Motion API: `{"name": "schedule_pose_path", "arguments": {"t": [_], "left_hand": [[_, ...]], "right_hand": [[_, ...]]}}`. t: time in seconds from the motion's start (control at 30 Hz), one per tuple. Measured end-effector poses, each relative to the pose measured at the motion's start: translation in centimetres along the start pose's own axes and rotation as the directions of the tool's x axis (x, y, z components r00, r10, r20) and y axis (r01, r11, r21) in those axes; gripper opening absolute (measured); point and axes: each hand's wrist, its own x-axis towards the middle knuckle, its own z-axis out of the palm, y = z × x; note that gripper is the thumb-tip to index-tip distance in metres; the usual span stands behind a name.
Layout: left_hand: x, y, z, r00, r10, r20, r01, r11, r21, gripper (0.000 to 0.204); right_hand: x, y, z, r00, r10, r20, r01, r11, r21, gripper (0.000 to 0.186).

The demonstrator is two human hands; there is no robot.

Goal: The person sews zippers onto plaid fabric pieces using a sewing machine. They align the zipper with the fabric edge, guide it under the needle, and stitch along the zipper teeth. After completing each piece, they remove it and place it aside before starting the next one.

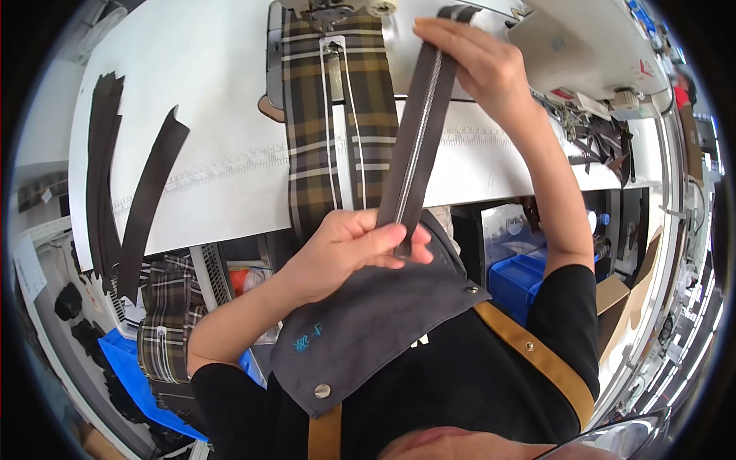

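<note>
A dark brown zipper [418, 142] with silvery teeth is stretched at a slant between my two hands. My left hand [345, 249] pinches its near end between thumb and fingers, above my apron. At the far end, my right hand [483, 69] grips the tape beside the sewing machine. Just left of the zipper lies a plaid fabric strip [307, 146] in brown, black and white. A long, narrow slot with white edges runs down its middle. The far part of the fabric sits under the sewing machine's presser foot [330, 17], and its near end hangs over the table edge.
More dark zipper strips [146, 192] lie on the left of the white table [218, 165], hanging over its edge. Below them are folded plaid pieces [172, 307] and a blue bin [126, 360]. Dark scraps [602, 142] lie at the right, above blue trays [517, 280].
</note>
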Motion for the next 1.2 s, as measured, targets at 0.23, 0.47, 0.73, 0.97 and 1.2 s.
{"name": "schedule_pose_path", "arguments": {"t": [0.23, 0.47, 0.73, 0.97, 1.2], "left_hand": [[-0.2, -0.6, 0.7, 0.904, 0.419, -0.078, -0.405, 0.902, 0.151, 0.07], [-0.9, -1.3, 1.7, 0.893, 0.448, -0.05, -0.225, 0.54, 0.811, 0.031], [-1.1, -3.1, -1.5, 0.948, 0.275, 0.16, -0.251, 0.956, -0.156, 0.019], [-1.6, -1.8, 0.2, 0.982, 0.176, -0.072, -0.182, 0.979, -0.091, 0.023], [-0.8, -2.7, -0.6, 0.998, 0.066, 0.024, -0.069, 0.981, 0.18, 0.026]], "right_hand": [[3.1, -8.7, -6.2, 0.827, -0.178, 0.534, 0.18, 0.982, 0.05, 0.021], [7.2, -10.1, -6.5, 0.584, -0.324, 0.744, 0.076, 0.935, 0.347, 0.02], [3.6, -9.2, -2.3, 0.75, -0.241, 0.616, 0.138, 0.968, 0.21, 0.057], [0.2, -11.4, 1.5, 0.955, -0.105, 0.277, 0.034, 0.967, 0.251, 0.057], [-4.0, -11.2, 2.7, 0.959, 0.01, 0.285, -0.112, 0.933, 0.343, 0.047]]}}
